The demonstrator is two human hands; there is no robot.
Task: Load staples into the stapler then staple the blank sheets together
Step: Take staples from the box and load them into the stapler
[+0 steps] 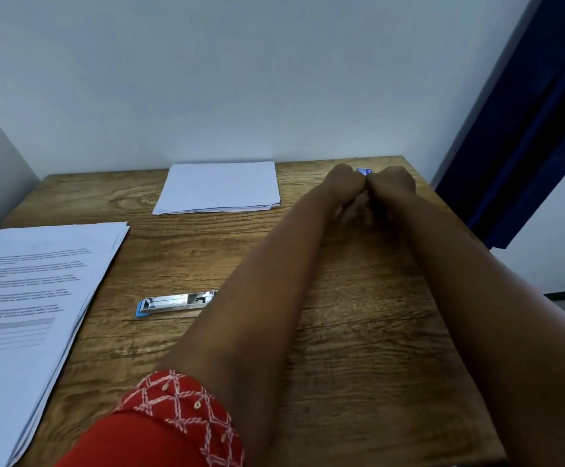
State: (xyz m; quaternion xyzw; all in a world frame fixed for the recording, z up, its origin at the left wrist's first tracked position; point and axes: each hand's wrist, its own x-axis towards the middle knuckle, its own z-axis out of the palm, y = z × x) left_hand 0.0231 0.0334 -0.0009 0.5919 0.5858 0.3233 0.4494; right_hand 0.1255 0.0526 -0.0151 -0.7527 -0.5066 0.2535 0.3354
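Desk (358,315): wood-grain top, set against a pale wall. Dark blue curtain (527,129) hangs off the far right corner.

Both arms reach out to the far right corner of the desk. Left hand (345,183) and right hand (392,183) sit knuckle to knuckle, touching, both curled toward each other. A small blue box (364,171) shows just behind the point where they meet, mostly hidden by the knuckles. Fingers on both hands are bent inward and hidden from this angle; cannot tell whether they clamp the box or only close beside it.

Stapler (176,303): lies flat near the middle of the desk, toward the left, blue base, metal channel opened upward and exposed. Its right end is covered by the left forearm. No hand touches it.

Blank sheets (218,187): neat stack at the far edge of the desk, about centre, left of the hands and apart from them.

Printed sheets (31,291): larger fanned stack along the left edge, overhanging the near left corner.

Red embroidered sleeve (173,419) on the left upper arm, at the near edge.
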